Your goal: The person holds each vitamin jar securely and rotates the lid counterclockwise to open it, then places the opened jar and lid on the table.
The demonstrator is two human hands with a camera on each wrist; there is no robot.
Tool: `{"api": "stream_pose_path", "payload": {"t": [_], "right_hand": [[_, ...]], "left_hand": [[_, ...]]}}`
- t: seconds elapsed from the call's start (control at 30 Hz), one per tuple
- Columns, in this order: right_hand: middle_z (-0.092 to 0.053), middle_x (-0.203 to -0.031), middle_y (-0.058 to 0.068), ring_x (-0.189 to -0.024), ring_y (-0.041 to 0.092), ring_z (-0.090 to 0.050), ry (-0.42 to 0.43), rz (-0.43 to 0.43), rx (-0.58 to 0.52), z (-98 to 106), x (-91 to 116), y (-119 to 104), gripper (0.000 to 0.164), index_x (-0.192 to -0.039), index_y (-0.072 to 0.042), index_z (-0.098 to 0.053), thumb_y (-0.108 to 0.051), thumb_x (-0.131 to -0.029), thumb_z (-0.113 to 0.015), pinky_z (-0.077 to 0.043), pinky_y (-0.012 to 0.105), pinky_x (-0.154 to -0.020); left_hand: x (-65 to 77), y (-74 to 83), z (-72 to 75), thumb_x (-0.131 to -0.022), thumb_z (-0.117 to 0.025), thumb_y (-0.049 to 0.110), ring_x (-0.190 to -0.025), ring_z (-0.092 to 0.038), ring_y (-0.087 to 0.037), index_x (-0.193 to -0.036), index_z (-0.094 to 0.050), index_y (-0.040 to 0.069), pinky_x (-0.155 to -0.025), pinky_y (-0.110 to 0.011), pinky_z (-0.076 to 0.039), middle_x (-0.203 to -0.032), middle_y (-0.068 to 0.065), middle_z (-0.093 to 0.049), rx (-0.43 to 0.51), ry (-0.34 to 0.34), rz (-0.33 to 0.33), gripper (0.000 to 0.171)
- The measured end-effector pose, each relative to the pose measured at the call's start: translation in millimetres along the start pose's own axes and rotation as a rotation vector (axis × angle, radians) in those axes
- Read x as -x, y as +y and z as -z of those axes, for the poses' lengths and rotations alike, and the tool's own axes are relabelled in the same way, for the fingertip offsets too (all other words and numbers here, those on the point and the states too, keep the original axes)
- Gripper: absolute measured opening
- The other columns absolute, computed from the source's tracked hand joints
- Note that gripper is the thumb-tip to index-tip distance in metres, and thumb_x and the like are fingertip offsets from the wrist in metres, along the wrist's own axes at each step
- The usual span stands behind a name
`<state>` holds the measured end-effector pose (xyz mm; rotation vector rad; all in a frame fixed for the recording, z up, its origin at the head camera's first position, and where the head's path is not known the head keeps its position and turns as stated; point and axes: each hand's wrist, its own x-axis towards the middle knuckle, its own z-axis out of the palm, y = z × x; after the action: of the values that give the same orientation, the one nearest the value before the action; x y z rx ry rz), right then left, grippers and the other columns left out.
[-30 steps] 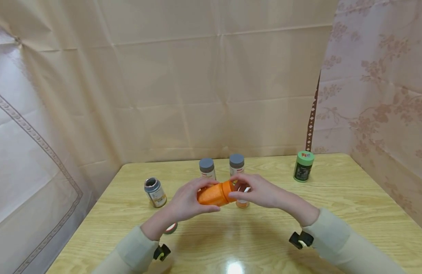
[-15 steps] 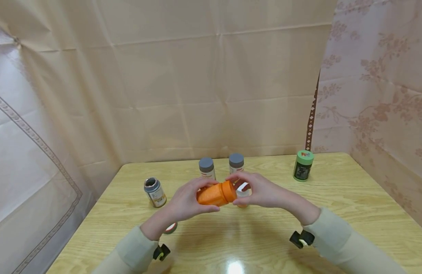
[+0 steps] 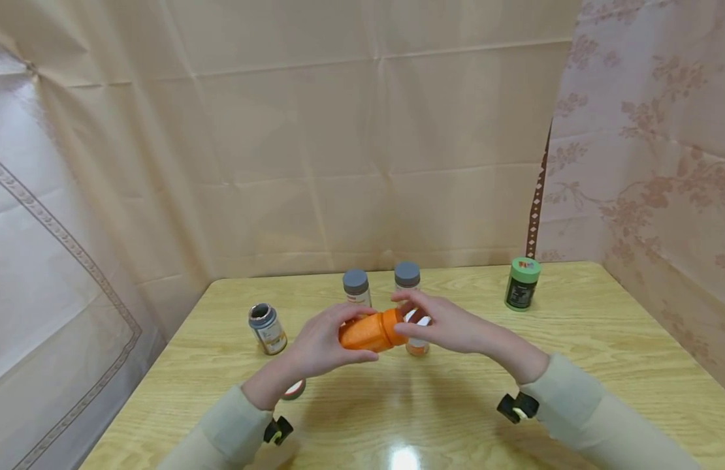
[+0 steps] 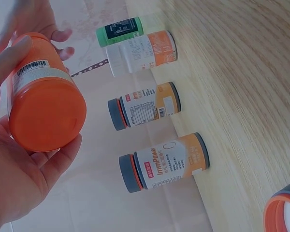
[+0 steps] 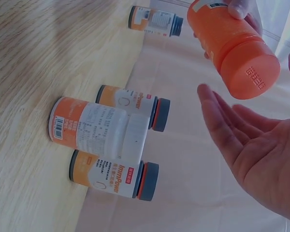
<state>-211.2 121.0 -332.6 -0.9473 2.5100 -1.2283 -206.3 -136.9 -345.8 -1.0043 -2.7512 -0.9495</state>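
Observation:
My left hand (image 3: 321, 344) grips an orange pill bottle (image 3: 365, 333) round its body, above the table and tilted so its cap points to the right. The orange cap (image 5: 251, 72) is on the bottle, with raised lettering on its top. Beside that cap is my right hand (image 3: 451, 324), its fingers spread; the right wrist view shows a gap between them and the cap. Behind the hands stand two white-and-yellow bottles with grey caps, one on the left (image 3: 356, 287) and one on the right (image 3: 407, 275). A white-capped bottle (image 5: 96, 128) stands nearer, partly covered by my right hand in the head view.
An uncapped bottle (image 3: 268, 331) stands on the left of the wooden table (image 3: 486, 391). A loose cap (image 3: 294, 390) lies near my left wrist, inside facing up. A dark jar with a green lid (image 3: 522, 284) stands at the back right. Curtains hang behind.
My right fingers, at the cap one second ago, have spread and shifted about its edge. The left hand and the orange bottle stay almost in place.

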Motion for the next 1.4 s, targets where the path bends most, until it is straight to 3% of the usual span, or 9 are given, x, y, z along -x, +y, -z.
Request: {"api": "stream_pose_path", "payload": {"t": [0.33, 0.57, 0.8, 1.07, 1.4], "right_hand": [[-0.061, -0.101, 0.0, -0.09, 0.017, -0.06, -0.002, 0.068, 0.017, 1.0, -2.5, -2.5, 0.044, -0.125, -0.006, -0.057, -0.031, -0.091, -0.07, -0.054, 0.034, -0.078], [-0.06, -0.11, 0.002, -0.096, 0.018, -0.06, 0.02, 0.092, 0.029, -0.8, -2.6, -1.7, 0.049, -0.127, -0.005, -0.056, -0.026, -0.088, -0.075, -0.054, 0.032, -0.079], [-0.061, -0.117, 0.004, -0.102, 0.021, -0.059, 0.06, 0.183, 0.086, -2.5, -1.3, 1.0, 0.054, -0.13, -0.005, -0.055, -0.022, -0.085, -0.078, -0.053, 0.043, -0.081], [-0.061, -0.117, 0.003, -0.103, 0.02, -0.059, 0.085, 0.212, 0.106, -3.3, -0.4, -0.7, 0.054, -0.13, -0.007, -0.055, -0.015, -0.082, -0.08, -0.053, 0.045, -0.082], [-0.06, -0.116, -0.001, -0.104, 0.017, -0.057, 0.088, 0.238, 0.123, -2.9, 0.3, -0.7, 0.055, -0.13, -0.01, -0.055, -0.008, -0.081, -0.079, -0.053, 0.035, -0.083]], "left_hand": [[-2.3, -1.3, -0.7, -0.076, -0.083, 0.039, -0.093, -0.054, -0.01, -0.127, -0.06, 0.025, -0.077, -0.032, -0.048, -0.115, 0.011, -0.059, 0.012, -0.007, 0.006, 0.059], [-1.5, -2.6, -0.7, -0.075, -0.082, 0.044, -0.092, -0.054, -0.009, -0.127, -0.06, 0.025, -0.076, -0.031, -0.048, -0.114, 0.012, -0.059, 0.003, -0.004, 0.002, 0.059], [-0.3, -3.0, -0.7, -0.075, -0.084, 0.041, -0.092, -0.054, -0.009, -0.126, -0.06, 0.026, -0.076, -0.032, -0.048, -0.114, 0.012, -0.059, 0.019, 0.005, 0.002, 0.058], [0.2, -5.4, -1.0, -0.075, -0.083, 0.043, -0.091, -0.055, -0.009, -0.126, -0.06, 0.026, -0.075, -0.031, -0.049, -0.113, 0.013, -0.059, 0.024, 0.008, 0.002, 0.059], [-0.1, -5.9, -1.4, -0.075, -0.084, 0.037, -0.091, -0.055, -0.009, -0.126, -0.06, 0.025, -0.075, -0.031, -0.049, -0.113, 0.013, -0.059, 0.041, 0.011, 0.001, 0.057]]}}
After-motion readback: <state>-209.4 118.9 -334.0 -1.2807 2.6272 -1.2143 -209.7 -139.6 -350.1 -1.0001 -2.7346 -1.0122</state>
